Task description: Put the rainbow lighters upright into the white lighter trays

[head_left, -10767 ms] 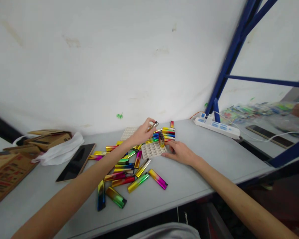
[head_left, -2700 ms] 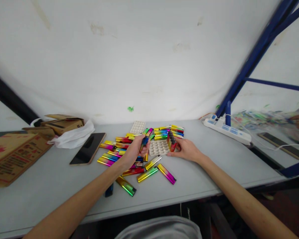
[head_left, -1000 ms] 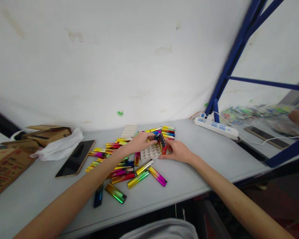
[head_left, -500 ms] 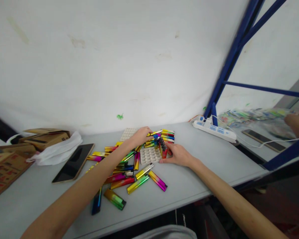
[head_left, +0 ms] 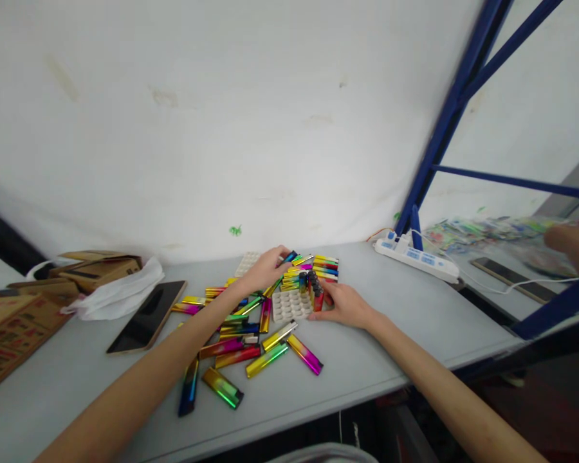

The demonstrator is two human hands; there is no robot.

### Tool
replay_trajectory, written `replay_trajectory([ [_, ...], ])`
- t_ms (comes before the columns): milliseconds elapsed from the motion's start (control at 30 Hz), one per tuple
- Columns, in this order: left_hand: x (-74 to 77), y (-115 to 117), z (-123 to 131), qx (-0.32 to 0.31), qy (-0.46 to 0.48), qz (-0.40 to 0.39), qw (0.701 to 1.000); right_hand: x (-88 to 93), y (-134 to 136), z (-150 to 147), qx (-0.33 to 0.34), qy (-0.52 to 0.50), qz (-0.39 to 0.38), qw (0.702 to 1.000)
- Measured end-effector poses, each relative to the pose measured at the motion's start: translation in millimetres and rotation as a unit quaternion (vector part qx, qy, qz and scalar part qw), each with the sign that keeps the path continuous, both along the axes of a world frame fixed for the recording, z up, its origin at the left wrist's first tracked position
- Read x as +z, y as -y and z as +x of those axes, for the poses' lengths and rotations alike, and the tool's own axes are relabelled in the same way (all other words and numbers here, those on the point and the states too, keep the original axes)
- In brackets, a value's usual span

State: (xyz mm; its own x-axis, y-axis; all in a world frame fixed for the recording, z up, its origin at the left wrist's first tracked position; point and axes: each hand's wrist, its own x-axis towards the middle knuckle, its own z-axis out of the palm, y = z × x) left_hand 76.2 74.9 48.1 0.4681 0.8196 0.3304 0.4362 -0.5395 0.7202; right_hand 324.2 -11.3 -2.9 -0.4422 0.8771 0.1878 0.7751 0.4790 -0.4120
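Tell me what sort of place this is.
Probably a workshop or packing room: many loose, shiny lighters lie around a pale gridded tray, with cardboard boxes at the left.

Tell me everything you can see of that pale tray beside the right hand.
The tray is off-white, with rows of round hollows, and looks like plastic. It lies flat on the table. Lighters stand upright at its right end; hollows towards its left hold none. The right hand is beside those lighters, but whether it touches the tray itself is unclear.
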Motion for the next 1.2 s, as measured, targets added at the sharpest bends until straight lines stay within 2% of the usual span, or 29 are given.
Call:
replay_trajectory([
  [100, 5.2, 24.2, -11.1, -0.022, 0.109, -0.157, 0.981, -0.1, 0.2, 0.0, 0.003, -0.003, 0.003, 1.0],
  [200, 7.3, 50.8, -19.8, -0.028, 0.227, -0.295, 0.928, 0.2, 0.3, -0.2, -0.001, 0.0, 0.007, 1.0],
  [267, 6.1, 66.0, -24.2, -0.033, 0.27, -0.362, 0.892, 0.7, 0.5, -0.5, -0.007, 0.006, 0.005, 1.0],
  [333, 3.4, 77.1, -27.3, -0.03, 0.281, -0.396, 0.874, 1.7, 0.9, -0.8, -0.007, 0.005, -0.003, 1.0],
  [467, 0.2, 87.3, -28.5, -0.032, 0.283, -0.403, 0.87, 3.7, 2.0, -0.9, -0.008, 0.003, -0.012, 1.0],
  [700, 6.0, 94.5, -24.2, -0.068, 0.309, -0.453, 0.833, 3.2, 2.4, -0.1, -0.006, 0.009, -0.007, 1.0],
  [1067, 6.0, 100.1, -19.6, -0.04, 0.32, -0.429, 0.844, 3.4, 2.7, 0.0, -0.004, 0.001, -0.006, 1.0],
  [1200, -3.2, 98.1, -16.7, -0.048, 0.316, -0.377, 0.869, 1.1, 1.6, 0.9, 0.001, 0.0, -0.001, 1.0],
])
